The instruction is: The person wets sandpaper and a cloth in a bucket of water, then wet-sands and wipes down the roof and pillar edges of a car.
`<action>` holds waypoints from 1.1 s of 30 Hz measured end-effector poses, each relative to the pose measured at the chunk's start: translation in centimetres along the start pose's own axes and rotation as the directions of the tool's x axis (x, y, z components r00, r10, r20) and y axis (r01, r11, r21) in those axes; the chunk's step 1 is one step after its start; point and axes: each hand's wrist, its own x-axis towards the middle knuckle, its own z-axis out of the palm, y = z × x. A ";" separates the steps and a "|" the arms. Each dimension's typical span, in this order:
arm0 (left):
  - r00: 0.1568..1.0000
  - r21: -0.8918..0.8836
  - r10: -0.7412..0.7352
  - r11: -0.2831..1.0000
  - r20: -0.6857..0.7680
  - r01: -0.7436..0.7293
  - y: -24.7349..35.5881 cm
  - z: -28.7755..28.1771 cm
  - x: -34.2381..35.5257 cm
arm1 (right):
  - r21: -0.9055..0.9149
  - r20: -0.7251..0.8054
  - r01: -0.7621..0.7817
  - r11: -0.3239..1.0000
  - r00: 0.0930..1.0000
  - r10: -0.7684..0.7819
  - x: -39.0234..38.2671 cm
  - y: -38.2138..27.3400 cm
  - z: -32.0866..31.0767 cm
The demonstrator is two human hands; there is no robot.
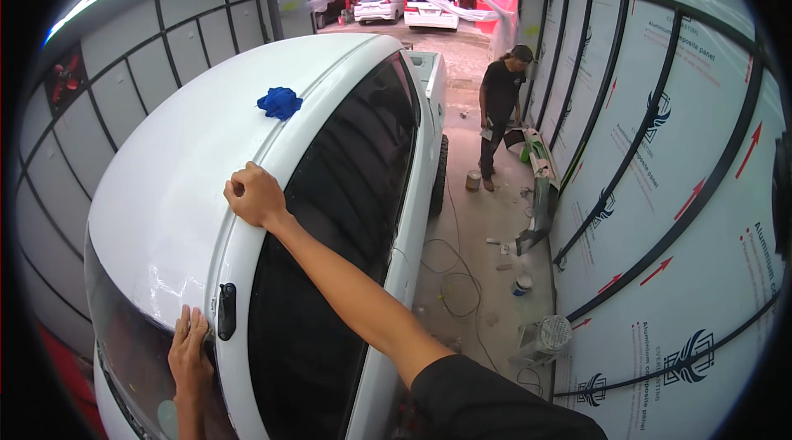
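The white roof [165,168] of a vehicle fills the left half. My left hand [188,345] lies on the roof's front edge by the windscreen [128,324], fingers stretched out, beside a black oblong fitting [227,310]. Higher up, my right hand [254,197] rests on the roof's side rail above the dark side glass [330,201], its fingers curled; whatever is inside them, if anything, is hidden. A crumpled blue cloth [280,102] sits on the roof beyond my right hand.
Another person [501,94] in dark clothes stands right of the vehicle. Cans [521,284], a metal container [542,338], long parts [540,201] and hoses lie along the panelled wall [660,192]. Two parked vehicles [429,7] show through the plastic-draped opening at the back.
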 end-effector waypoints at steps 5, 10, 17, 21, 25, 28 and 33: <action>0.998 -0.073 -0.046 0.996 -0.053 0.042 1.0 -0.1 4.6 | 0.015 0.025 0.083 0.996 0.996 -0.084 0.5 0.7 -0.4; 0.999 0.036 -0.044 0.998 -0.005 0.045 0.3 -0.9 0.2 | 0.029 0.010 0.025 0.999 1.000 -0.025 0.2 0.6 -0.3; 0.995 -0.138 -0.090 0.987 -0.046 0.083 0.8 0.7 3.0 | 0.013 0.014 0.086 0.996 0.996 -0.086 0.2 1.9 -1.1; 0.999 -0.035 -0.036 0.999 -0.014 0.036 -0.5 -0.5 -0.3 | 0.004 0.015 -0.015 1.000 1.000 0.015 0.0 -1.0 0.1; 0.995 -0.058 -0.085 0.995 -0.048 0.082 1.5 0.3 4.4 | 0.014 0.058 0.081 0.997 0.995 -0.082 0.3 1.4 -1.3; 0.998 -0.067 -0.060 0.996 -0.024 0.058 -0.7 0.9 0.4 | 0.002 0.016 0.077 0.997 0.997 -0.077 0.4 2.1 -1.1; 0.998 0.037 -0.046 0.998 -0.044 0.047 -0.7 -0.3 0.9 | 0.015 0.003 0.014 1.000 1.000 -0.014 0.2 -0.3 0.4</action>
